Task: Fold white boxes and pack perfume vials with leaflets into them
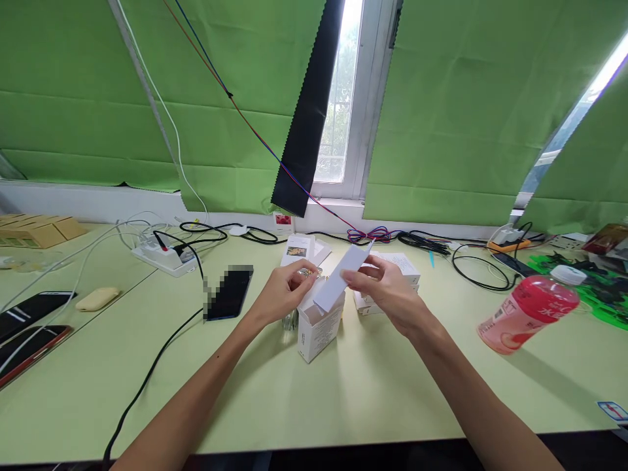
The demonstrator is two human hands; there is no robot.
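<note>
Holding folded white paper slip [339, 277] pinched in my right hand [387, 291], fingers closed on its upper end, lower end dipping at mouth of small white cardboard box [320, 325] standing open on pale green counter [373, 392]. Left hand [284, 292] curling round small glinting item at box's top (too small to identify). Keeping slip straight, steadying box, judging gentle slide best. Pink bottle [530, 313] lying well apart.

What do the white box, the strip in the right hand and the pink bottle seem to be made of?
Box: probably matt printed cardboard, with folded flaps and sharp edges.
Strip: likely thin white card or paper, flat, matt.
Bottle: seemingly clear plastic with a glossy pink label and a white cap.
</note>
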